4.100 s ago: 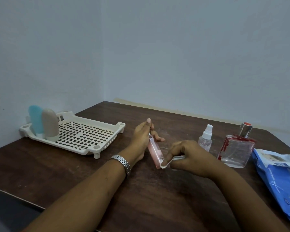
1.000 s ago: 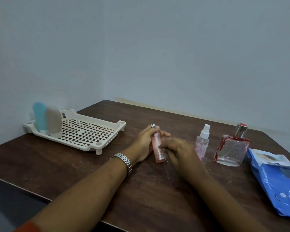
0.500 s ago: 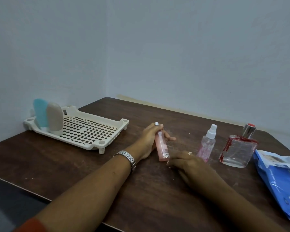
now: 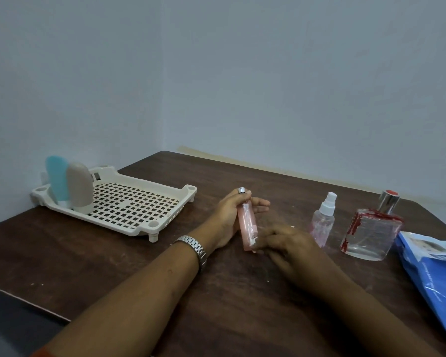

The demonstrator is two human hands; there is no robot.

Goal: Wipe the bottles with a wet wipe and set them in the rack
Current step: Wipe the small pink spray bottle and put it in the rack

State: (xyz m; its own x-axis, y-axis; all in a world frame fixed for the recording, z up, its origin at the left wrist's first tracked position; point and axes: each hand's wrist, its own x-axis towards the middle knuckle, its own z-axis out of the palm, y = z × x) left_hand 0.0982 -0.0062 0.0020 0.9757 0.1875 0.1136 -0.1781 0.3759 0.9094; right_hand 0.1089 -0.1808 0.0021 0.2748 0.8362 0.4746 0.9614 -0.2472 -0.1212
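Gripping pink bottle (image 4: 246,222), left hand (image 4: 227,219) fingers (image 4: 260,202) curled; right hand (image 4: 287,244) pinches wet wipe (image 4: 253,242), mostly hidden underneath.

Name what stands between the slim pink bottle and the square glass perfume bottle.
In the head view, the small clear spray bottle stands between the pink bottle and the perfume bottle, just beyond the right hand.
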